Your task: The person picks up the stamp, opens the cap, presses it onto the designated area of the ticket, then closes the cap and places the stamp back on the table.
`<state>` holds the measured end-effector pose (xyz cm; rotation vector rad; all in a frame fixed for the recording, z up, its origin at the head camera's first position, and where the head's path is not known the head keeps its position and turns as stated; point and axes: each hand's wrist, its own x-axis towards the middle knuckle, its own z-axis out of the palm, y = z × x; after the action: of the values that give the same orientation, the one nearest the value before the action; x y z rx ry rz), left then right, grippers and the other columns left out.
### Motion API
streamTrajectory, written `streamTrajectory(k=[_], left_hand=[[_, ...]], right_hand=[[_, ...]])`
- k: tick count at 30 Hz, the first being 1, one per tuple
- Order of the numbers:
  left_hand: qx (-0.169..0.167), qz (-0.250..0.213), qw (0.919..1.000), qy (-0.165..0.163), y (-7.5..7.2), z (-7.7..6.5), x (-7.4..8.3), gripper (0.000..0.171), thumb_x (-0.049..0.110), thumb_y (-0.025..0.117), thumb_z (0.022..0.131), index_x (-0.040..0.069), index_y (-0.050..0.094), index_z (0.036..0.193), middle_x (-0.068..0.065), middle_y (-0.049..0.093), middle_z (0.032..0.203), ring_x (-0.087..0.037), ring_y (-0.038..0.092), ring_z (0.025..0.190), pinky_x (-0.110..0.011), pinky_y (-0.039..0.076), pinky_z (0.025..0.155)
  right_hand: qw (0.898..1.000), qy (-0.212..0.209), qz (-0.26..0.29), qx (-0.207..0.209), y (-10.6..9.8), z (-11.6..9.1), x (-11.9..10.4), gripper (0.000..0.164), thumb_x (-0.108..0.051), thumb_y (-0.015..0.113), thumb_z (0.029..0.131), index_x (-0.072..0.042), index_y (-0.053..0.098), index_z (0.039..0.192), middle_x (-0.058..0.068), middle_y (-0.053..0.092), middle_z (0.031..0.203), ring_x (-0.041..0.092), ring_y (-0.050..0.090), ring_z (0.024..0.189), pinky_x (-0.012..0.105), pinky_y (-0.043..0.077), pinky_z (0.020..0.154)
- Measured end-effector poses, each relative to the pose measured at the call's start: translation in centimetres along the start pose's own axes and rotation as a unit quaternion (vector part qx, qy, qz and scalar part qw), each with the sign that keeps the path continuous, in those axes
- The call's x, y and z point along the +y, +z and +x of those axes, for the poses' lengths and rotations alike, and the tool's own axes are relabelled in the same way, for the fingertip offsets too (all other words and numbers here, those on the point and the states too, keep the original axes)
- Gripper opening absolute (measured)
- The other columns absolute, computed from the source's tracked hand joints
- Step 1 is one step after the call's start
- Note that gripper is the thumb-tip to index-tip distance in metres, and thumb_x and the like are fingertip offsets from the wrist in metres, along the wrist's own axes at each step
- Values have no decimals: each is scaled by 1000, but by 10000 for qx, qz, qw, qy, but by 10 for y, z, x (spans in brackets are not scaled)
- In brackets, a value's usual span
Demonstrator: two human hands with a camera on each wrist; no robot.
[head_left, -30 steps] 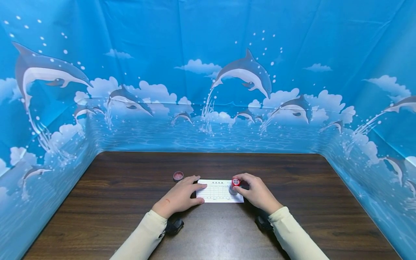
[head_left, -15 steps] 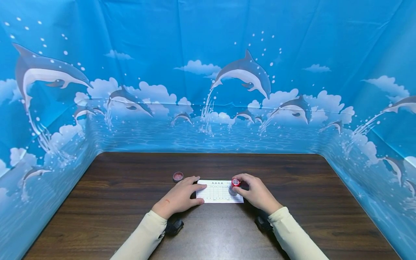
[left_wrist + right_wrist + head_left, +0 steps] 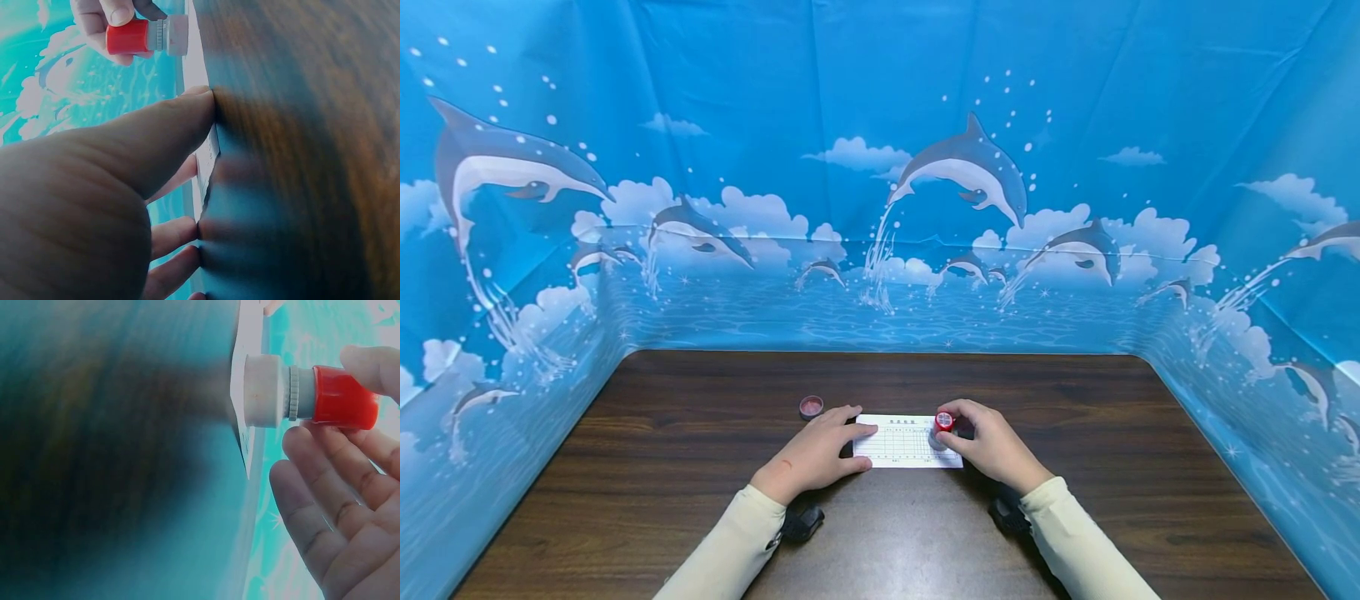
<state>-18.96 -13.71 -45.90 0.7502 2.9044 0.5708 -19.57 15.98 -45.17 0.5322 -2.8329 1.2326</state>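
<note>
A white printed form (image 3: 897,442) with a ruled grid lies on the table. My right hand (image 3: 996,443) pinches a stamp (image 3: 944,422) by its red top, between thumb and fingers. In the right wrist view the stamp (image 3: 262,392) stands upright, its pale round base down on the right part of the form. What lies under the base is hidden. My left hand (image 3: 814,454) rests with spread fingers on the left end of the form. Its thumb (image 3: 181,119) touches the near edge in the left wrist view.
A small round ink pad (image 3: 811,407) sits just beyond my left hand. The dark wooden table (image 3: 880,542) ends at a blue dolphin-print curtain (image 3: 880,292) at the back and sides. Black wrist cameras hang under both wrists.
</note>
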Motion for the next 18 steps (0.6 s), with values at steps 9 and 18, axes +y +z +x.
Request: streamTrajectory(k=[9,18], left_hand=[[4,32,10000,-49,0,0,0,53,42,74,96,21,64,144,-13,46,158,-34,41,147,-55,39,116],[6,53,10000,-56,1,1,-1,54,43,74,96,22,64,144,-12,46,158,-34,41,147,-55,39,116]], right_hand=[[9999,-106,-8,77,-1,0,0,31,-20,79,94,-11,70,122,-4,70,106,13,65,96,43,58,91],[9995,-163,-41,262,-3,-1,-4,32,-19,80,93,-10,71,122,-3,71,107,11,65,90,42,59,88]])
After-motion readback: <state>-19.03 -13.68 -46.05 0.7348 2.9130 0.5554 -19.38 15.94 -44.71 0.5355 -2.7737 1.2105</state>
